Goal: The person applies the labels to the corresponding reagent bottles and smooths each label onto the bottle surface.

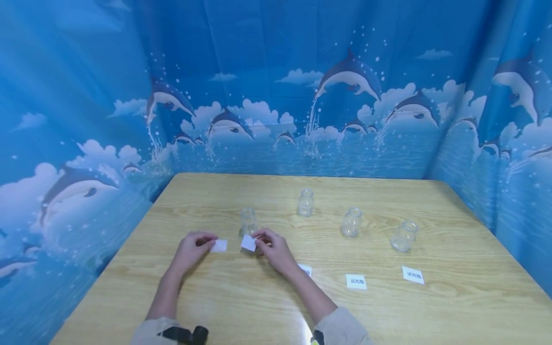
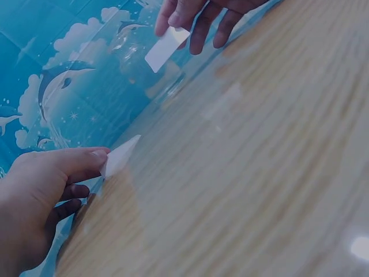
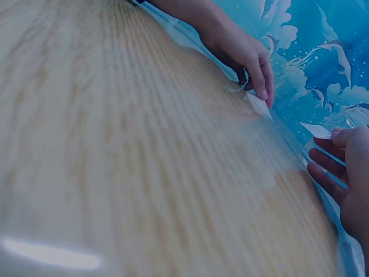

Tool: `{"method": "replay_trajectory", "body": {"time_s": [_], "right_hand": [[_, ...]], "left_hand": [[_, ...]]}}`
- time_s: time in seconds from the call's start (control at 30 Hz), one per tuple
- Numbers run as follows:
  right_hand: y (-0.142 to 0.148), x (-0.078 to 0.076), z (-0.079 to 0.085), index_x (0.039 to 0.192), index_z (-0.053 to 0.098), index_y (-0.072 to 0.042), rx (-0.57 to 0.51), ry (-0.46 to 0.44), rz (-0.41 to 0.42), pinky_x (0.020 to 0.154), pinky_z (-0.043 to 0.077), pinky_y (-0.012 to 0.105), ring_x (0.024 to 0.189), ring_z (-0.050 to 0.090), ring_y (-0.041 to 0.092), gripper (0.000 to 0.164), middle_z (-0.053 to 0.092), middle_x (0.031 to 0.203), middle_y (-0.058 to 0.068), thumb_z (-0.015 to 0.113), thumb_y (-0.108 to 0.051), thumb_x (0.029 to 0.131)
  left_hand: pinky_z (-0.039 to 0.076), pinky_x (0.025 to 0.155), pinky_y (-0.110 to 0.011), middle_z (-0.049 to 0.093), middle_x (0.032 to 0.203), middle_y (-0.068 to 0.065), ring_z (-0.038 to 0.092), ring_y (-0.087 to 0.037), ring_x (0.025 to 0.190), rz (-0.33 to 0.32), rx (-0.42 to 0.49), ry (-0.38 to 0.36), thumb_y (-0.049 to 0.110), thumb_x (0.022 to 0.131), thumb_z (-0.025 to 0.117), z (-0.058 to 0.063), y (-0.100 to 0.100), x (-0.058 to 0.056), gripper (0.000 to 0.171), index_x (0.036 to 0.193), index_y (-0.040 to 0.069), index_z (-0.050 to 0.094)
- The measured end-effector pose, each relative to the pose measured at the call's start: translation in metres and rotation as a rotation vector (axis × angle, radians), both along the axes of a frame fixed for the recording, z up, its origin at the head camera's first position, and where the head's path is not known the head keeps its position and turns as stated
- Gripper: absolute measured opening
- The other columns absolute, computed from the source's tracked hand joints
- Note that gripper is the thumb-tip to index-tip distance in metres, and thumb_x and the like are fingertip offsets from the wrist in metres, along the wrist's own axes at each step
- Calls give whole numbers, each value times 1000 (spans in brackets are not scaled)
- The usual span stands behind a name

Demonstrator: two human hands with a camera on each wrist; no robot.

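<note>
White cards (image 1: pixel 220 246), one apiece, are pinched by left hand (image 1: pixel 191 251) and right hand (image 1: pixel 276 251), near labels (image 1: pixel 355 281) reading "试剂瓶".

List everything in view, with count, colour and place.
Jars: 4, clear, spread across the table
Held cards: 2, white, one in each hand
Printed cards: 3, white with dark characters, on the table nearer than the jars; one partly hidden by the right forearm
Table: 1, light wood-grain, under the jars
Dolphin backdrop: count unclear, blue and white, behind and at both sides
Wrist devices: 2, black, at the sleeves
Sleeves: 2, beige, bottom edge
Left hand: 1, bare, pinching a card
Right hand: 1, bare, pinching a card
</note>
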State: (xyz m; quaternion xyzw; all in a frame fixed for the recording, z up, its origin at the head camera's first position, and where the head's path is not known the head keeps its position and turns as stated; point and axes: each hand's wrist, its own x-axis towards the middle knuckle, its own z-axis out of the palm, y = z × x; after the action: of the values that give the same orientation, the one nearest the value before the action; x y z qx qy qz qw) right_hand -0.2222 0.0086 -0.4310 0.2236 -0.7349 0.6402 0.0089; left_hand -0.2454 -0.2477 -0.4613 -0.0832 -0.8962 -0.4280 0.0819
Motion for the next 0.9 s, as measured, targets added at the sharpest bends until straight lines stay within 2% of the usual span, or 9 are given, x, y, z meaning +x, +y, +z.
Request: {"method": "replay_trajectory", "body": {"time_s": [0.23,0.5,0.7,0.8,0.9], "right_hand": [[-1,0,0,102,56,12,14,-1,-6,67,52,46,78,59,40,16,61,90,26,53,7,88],[-1,0,-1,103,56,13,17,-11,-10,66,53,42,76,59,38,16,61,89,25,53,7,88],[-1,-1,-1,103,55,13,7,-14,-6,66,53,44,76,58,39,17,60,89,26,53,7,88],[0,-1,-1,103,55,13,7,-10,-4,65,53,43,76,58,39,17,60,89,27,52,7,88],[1,-1,-1,103,55,13,2,-12,-4,65,53,43,75,59,39,16,61,89,26,52,6,88]], "left_hand": [[43,70,-34,63,90,-8,51,-22,81,-34,-63,84,1,82,66,-1,-1,-1,12,93,3,70],[44,73,-36,60,97,-9,52,-23,86,-36,-88,51,3,83,65,2,0,1,13,95,4,70],[45,77,-40,59,102,-12,52,-26,91,-19,-60,55,6,86,63,2,1,2,13,97,3,69],[45,76,-40,60,99,-11,53,-25,90,-2,-43,134,6,85,65,1,8,2,11,95,4,69],[46,70,-37,62,90,-7,54,-21,84,-15,-29,291,4,80,70,0,23,1,8,88,5,70]]}}
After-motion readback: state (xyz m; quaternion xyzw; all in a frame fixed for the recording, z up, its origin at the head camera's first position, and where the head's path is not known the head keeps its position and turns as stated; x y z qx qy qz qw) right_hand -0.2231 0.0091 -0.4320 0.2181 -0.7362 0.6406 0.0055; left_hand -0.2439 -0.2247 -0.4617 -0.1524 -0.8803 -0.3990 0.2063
